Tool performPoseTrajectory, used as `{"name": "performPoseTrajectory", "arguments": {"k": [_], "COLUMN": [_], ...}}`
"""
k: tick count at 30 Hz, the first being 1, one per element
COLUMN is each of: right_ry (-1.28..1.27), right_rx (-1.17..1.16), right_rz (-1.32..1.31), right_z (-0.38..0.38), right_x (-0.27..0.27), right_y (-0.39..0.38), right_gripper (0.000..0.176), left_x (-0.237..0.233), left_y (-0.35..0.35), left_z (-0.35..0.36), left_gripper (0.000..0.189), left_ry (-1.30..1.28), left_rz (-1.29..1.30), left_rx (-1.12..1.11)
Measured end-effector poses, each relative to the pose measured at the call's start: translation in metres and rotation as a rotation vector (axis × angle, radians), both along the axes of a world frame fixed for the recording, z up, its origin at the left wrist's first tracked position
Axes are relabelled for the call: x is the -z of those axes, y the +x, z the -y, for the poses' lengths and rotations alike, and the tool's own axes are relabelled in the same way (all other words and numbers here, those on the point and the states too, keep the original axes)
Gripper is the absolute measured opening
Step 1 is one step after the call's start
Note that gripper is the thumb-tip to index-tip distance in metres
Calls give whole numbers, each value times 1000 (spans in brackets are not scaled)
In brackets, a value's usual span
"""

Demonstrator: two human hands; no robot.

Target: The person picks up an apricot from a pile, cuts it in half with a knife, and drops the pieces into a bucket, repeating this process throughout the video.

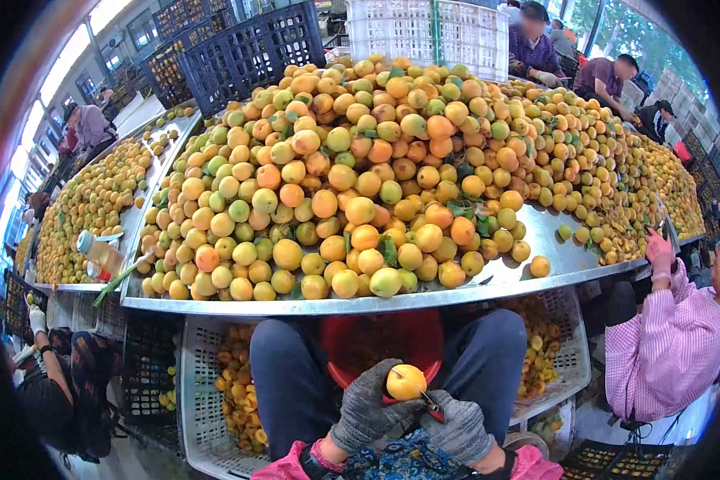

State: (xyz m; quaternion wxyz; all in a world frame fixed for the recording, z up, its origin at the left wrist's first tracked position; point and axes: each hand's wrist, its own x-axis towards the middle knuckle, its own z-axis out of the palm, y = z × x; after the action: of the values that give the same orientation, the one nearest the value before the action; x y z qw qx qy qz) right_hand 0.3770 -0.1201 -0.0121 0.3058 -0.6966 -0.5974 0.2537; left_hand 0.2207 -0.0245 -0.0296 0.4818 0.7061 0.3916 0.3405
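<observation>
My left hand (pixel 364 412), in a grey knit glove, has its fingers wrapped round a yellow apricot (pixel 406 382) above my lap. Close beside it, my right hand (pixel 458 432) in a matching glove grips a small red-handled knife (pixel 435 414). The dark metal end of the knife meets the lower right side of the fruit. Below the apricot, between my knees, stands a red bucket (pixel 434 340). In front of me rises a big heap of apricots (pixel 352 184) on a metal table (pixel 344 306).
White crates with cut apricots stand by my left leg (pixel 190 400) and right leg (pixel 572 336). A bottle (pixel 100 252) sits at the table's left. Beside me are a person in a pink checked top (pixel 668 344) and another in dark clothes (pixel 56 384). Crates (pixel 252 56) line the back.
</observation>
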Motion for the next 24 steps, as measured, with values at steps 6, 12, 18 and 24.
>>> {"name": "performPoseTrajectory", "arguments": {"k": [6, 12, 18, 24], "right_ry": [-196, -146, 38, 30], "right_rx": [-70, 60, -274, -283], "right_rz": [-66, -273, -151, -260], "right_z": [3, 2, -35, -34], "right_x": [2, -37, -2, 30], "right_y": [3, 13, 14, 11], "right_gripper": [37, 31, 66, 62], "left_x": [-5, 7, 12, 35], "left_y": [-16, -39, -19, -29], "left_z": [-8, -28, 4, 1], "left_gripper": [69, 51, 43, 42], "left_ry": [382, -142, -1232, -1068], "left_rz": [-363, -128, 448, 143], "left_rx": [31, -98, 94, 199]}}
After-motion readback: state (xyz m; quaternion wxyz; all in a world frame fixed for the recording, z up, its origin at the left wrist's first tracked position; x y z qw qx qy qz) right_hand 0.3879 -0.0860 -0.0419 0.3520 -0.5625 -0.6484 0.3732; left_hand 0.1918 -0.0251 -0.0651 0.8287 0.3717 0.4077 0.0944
